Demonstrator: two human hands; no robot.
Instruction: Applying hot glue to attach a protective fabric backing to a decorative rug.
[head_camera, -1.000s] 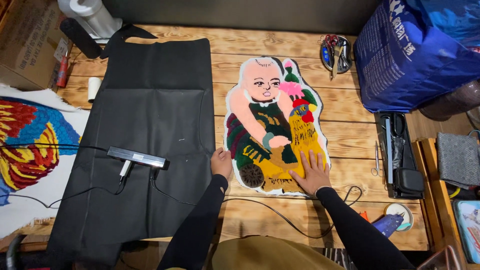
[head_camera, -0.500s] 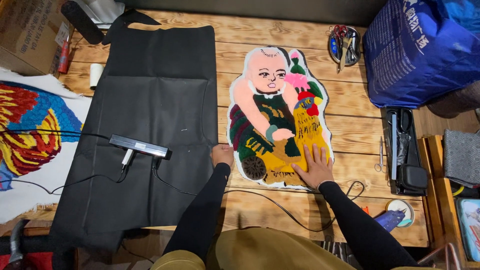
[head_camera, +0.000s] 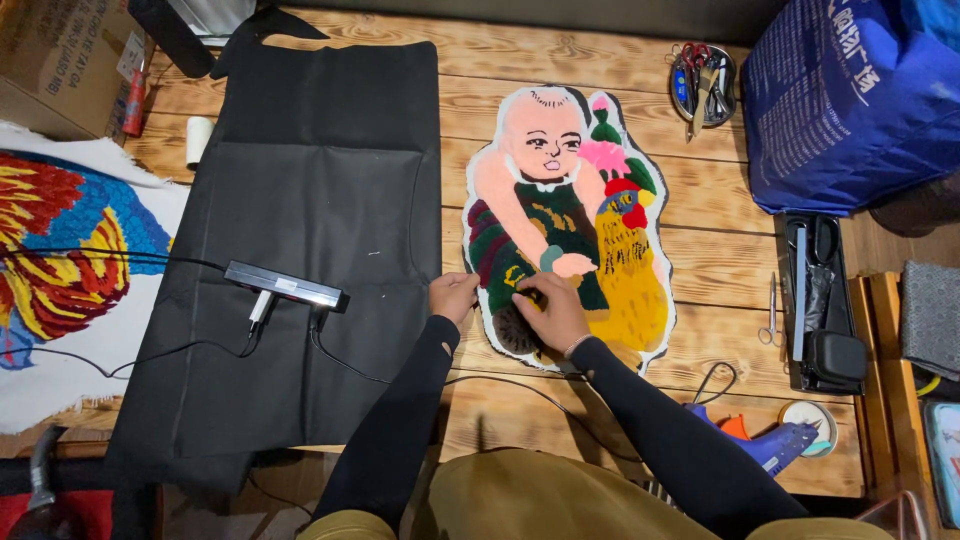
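A tufted rug piece shaped like a child with a rooster lies flat on the wooden table. My left hand rests at the rug's lower left edge, fingers curled against it. My right hand lies palm down on the rug's lower part, over the dark green and yellow area, fingers spread. Both arms wear black sleeves. A sheet of black fabric lies spread to the left of the rug, with a flat black device and its cable on it.
A colourful tufted rug on white backing lies at far left. A blue bag sits at top right, beside a round dish of scissors. A black tool case, small scissors, a blue glue gun and a cardboard box are around.
My right hand has slid left across the rug's lower part, from the yellow rooster area to the dark green area. My left hand stayed at the rug's left edge. The camera moved closer.
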